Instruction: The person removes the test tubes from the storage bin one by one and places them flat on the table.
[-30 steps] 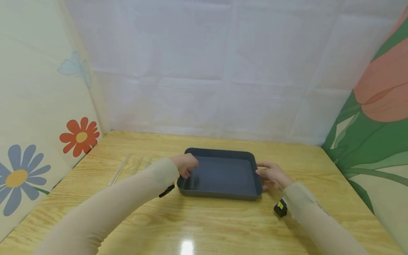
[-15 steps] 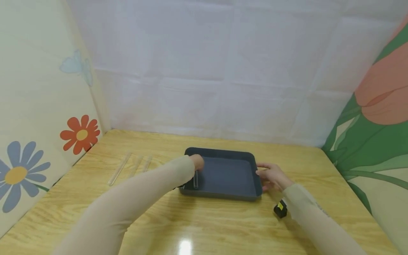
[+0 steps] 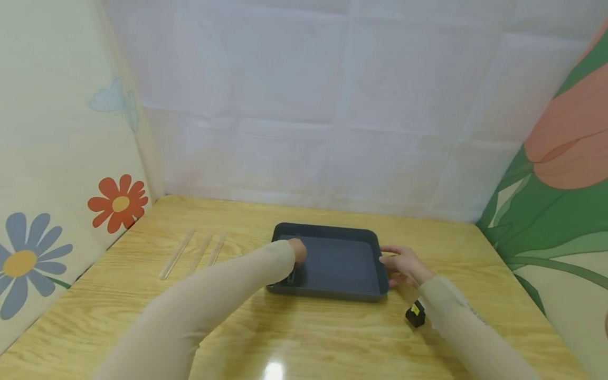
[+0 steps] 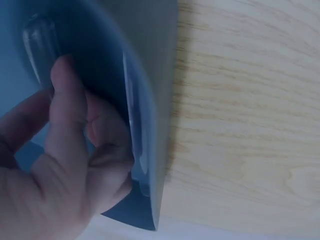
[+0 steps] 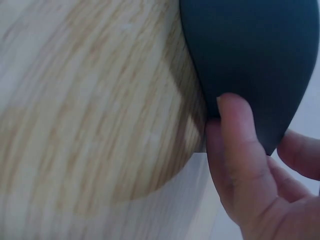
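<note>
A dark tray sits near the middle of a wooden table, with a person's two hands at its opposite short sides. No readable writing, brand or label shows on anything; the one mark is a yellow patch on a small black device under the right sleeve, too small to read.

The left hand reaches into the tray's left end. In the left wrist view its fingers are curled beside a clear tube lying along the inside of the tray's left wall; whether they grip the tube or merely rest against it cannot be told.

The right hand rests against the outside of the tray's right wall, fingers fairly straight and touching the rim. The right wrist view shows the thumb laid flat on the tray's rounded dark corner, pressing rather than clasping.

Three more clear tubes lie side by side on the table, well to the left of the tray. Flower-printed panels stand on both sides, with a pale cloth backdrop behind.
</note>
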A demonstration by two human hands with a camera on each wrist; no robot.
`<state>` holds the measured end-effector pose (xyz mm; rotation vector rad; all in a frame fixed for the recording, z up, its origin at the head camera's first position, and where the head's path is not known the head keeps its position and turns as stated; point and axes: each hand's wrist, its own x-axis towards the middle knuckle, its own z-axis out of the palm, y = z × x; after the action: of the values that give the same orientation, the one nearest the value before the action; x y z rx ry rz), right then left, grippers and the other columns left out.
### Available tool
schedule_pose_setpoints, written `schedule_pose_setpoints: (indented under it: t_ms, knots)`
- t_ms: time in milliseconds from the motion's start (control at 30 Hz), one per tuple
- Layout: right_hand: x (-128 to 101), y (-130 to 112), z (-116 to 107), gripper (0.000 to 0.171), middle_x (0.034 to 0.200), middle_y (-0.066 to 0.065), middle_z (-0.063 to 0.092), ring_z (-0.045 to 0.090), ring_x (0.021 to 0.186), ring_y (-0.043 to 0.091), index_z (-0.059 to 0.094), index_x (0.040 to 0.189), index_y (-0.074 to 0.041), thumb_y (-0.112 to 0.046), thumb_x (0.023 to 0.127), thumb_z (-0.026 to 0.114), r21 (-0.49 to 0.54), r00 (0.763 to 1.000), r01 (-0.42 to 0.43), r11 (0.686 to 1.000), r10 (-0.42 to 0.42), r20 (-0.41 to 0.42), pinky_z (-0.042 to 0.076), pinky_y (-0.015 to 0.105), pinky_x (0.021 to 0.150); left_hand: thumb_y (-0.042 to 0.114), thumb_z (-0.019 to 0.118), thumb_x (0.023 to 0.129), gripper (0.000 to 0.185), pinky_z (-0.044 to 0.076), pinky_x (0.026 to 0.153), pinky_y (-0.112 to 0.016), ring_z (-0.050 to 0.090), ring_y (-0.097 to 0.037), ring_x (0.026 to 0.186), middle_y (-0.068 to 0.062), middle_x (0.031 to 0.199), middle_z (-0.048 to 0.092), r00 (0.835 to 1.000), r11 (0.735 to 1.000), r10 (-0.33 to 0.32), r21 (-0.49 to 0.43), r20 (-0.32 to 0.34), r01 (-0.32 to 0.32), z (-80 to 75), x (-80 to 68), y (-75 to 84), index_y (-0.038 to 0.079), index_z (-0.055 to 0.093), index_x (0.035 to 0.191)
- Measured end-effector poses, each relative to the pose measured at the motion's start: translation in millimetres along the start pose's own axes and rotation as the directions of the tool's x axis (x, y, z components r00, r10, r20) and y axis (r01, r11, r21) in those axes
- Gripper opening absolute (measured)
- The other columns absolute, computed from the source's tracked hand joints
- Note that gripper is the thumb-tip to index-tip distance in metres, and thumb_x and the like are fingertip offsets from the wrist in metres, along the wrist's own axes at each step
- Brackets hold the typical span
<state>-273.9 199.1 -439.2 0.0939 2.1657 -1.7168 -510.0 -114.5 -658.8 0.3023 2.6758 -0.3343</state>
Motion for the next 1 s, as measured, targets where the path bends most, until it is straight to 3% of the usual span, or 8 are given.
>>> schedule_pose_setpoints:
  t_ms: [67,133,233,333,533,700,867,1000]
  knots:
    - [0,0,0,0.052,0.118,0.025,0.061,0.064,0.085,0.021,0.032,0.146,0.006,-0.003,0.099,0.051,0.001,1.000,0.000,1.000,0.000,-0.002,0.056,0.038,0.059,0.020,0.076,0.079,0.014,0.054,0.062,-0.034,0.059,-0.020,0.071,-0.009,0.086,0.064,0.999,0.997,-0.007,-0.079,0.034,0.010,-33.6,-59.2,9.9,0.007,0.071,0.076]
    - [1,1,0,0.052,0.119,0.026,0.061,0.064,0.085,0.021,0.032,0.146,0.006,-0.002,0.099,0.050,0.001,1.000,0.003,1.000,-0.003,-0.002,0.056,0.038,0.059,0.012,0.070,0.085,0.013,0.056,0.062,-0.032,0.061,-0.021,0.068,-0.013,0.087,0.064,0.994,0.953,-0.074,-0.289,0.075,0.093,-71.1,-130.1,21.3,0.000,0.070,0.082]
    - [0,1,0,0.051,0.120,0.027,0.060,0.065,0.087,0.022,0.033,0.146,0.006,-0.002,0.099,0.050,-0.002,1.000,0.005,1.000,-0.005,-0.002,0.056,0.038,0.059,0.004,0.060,0.091,0.014,0.056,0.057,-0.028,0.059,-0.022,0.061,-0.016,0.081,0.059,0.985,0.817,-0.116,-0.551,0.128,0.168,-120.0,-226.1,33.4,-0.007,0.065,0.086]
    - [-1,0,0,0.051,0.121,0.027,0.060,0.065,0.088,0.023,0.033,0.146,0.006,-0.002,0.099,0.051,-0.007,1.000,0.007,1.000,-0.007,-0.003,0.056,0.038,0.060,0.001,0.056,0.094,0.012,0.057,0.062,-0.027,0.058,-0.023,0.067,-0.016,0.082,0.055,0.974,0.658,-0.138,-0.719,0.179,0.226,-148.9,-282.5,37.5,-0.009,0.062,0.094]
    - [-3,-2,1,0.052,0.119,0.027,0.061,0.065,0.088,0.023,0.033,0.146,0.006,-0.002,0.099,0.051,-0.010,1.000,-0.003,1.000,0.003,-0.007,0.056,0.038,0.060,-0.005,0.055,0.094,0.025,0.057,0.079,-0.036,0.064,-0.034,0.095,-0.026,0.103,0.058,0.973,0.357,-0.094,-0.905,0.211,0.231,-157.3,-299.5,32.6,-0.015,0.055,0.117]
    - [-8,-6,2,0.052,0.120,0.028,0.060,0.065,0.090,0.024,0.032,0.146,0.006,-0.003,0.099,0.051,-0.010,1.000,0.003,1.000,-0.003,-0.009,0.056,0.039,0.060,-0.011,0.054,0.092,0.065,0.057,0.071,-0.038,0.061,-0.037,0.100,-0.031,0.121,0.055,0.989,0.155,-0.004,-0.977,0.148,0.146,-167.2,-305.8,28.9,-0.002,0.028,0.150]
    - [-12,-9,2,0.051,0.123,0.029,0.059,0.065,0.090,0.024,0.033,0.146,0.006,-0.003,0.099,0.050,-0.013,1.000,-0.004,1.000,0.004,-0.021,0.056,0.039,0.061,-0.012,0.052,0.093,0.081,0.054,0.057,-0.035,0.057,-0.034,0.098,-0.031,0.134,0.047,0.992,0.035,0.087,-0.996,0.090,0.087,-178.6,-320.7,22.1,0.013,0.010,0.157]
    - [-14,-11,4,0.051,0.120,0.027,0.061,0.066,0.088,0.023,0.033,0.147,0.005,-0.003,0.099,0.050,-0.016,1.000,-0.013,1.000,0.013,-0.027,0.057,0.039,0.062,-0.012,0.050,0.093,0.082,0.054,0.053,-0.032,0.056,-0.034,0.101,-0.031,0.139,0.042,0.991,-0.006,0.122,-0.998,0.056,0.057,-180.1,-330.9,12.8,0.013,0.008,0.158]
